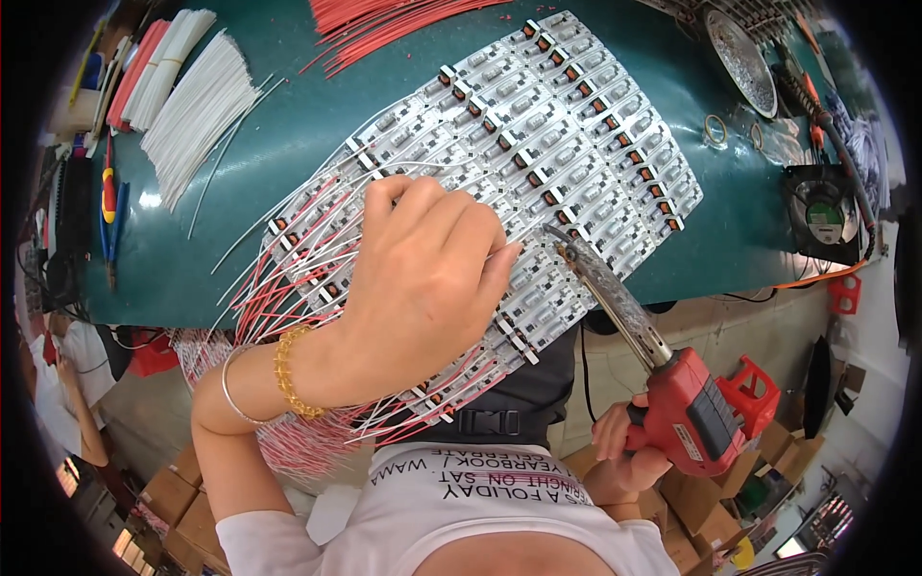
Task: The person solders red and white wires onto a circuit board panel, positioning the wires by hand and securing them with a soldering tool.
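A large panel of small circuit boards [586,154] lies across the bench, each with orange-black and silver parts. Over its middle, my left hand [423,259] is closed with thumb and fingers pinched, and a short end of white wire [525,231] shows past the fingertips against the board. Most of that wire is hidden under the hand. My right hand [624,446] grips the handle of a red soldering gun [687,408]. Its dark tip touches or nearly touches the panel just right of the left fingertips. Red and white wires [288,278] trail from the panel's left part.
White wire bundles [197,115] and red wires [399,24] lie at the back of the green bench [163,278]. Pliers [113,216] are at the left. A metal dish [740,62] and a small fan [823,213] stand right. Another person [72,384] sits at far left.
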Motion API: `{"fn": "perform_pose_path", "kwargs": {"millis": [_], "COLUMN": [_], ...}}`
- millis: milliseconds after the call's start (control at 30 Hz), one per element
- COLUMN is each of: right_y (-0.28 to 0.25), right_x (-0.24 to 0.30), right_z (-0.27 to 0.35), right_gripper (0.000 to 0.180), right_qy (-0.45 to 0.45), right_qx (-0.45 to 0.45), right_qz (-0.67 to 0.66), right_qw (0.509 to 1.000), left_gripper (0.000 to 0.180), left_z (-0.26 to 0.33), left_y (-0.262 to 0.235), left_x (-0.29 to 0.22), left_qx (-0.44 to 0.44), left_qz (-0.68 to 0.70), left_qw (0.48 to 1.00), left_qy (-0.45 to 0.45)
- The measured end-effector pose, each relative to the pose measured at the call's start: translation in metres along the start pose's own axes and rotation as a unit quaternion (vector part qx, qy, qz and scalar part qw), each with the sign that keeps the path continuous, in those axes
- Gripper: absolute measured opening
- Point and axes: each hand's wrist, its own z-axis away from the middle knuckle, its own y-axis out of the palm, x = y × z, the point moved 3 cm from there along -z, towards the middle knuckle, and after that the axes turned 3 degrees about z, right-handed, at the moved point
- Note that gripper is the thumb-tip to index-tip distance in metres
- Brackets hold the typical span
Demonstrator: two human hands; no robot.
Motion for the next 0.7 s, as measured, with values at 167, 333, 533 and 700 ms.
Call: {"fn": "perform_pose_path", "kwargs": {"millis": [167,333,533,700], "right_y": [-0.016,-0.007,0.006,0.003], "right_x": [-0.017,-0.007,0.003,-0.004], "right_z": [0.009,0.006,-0.004,-0.005], "right_gripper": [0.071,0.074,0.079,0.079], "right_qy": [-0.070,-0.064,-0.046,-0.058], "right_qx": [-0.005,-0.014,0.007,0.003], "right_qz": [0.216,0.090,0.034,0.028], "right_qw": [0.974,0.994,0.998,0.998], "left_gripper": [0.016,0.017,0.017,0.016], "left_z": [0.000,0.000,0.000,0.001], "left_y": [-0.002,-0.002,-0.001,-0.002], "left_x": [0.002,0.000,0.001,0.000], "left_qx": [-0.004,-0.005,-0.008,-0.022], "left_qz": [0.003,0.003,0.006,0.009], "left_qw": [1.000,1.000,1.000,1.000], "left_qy": [0.006,0.011,0.015,0.021]}}
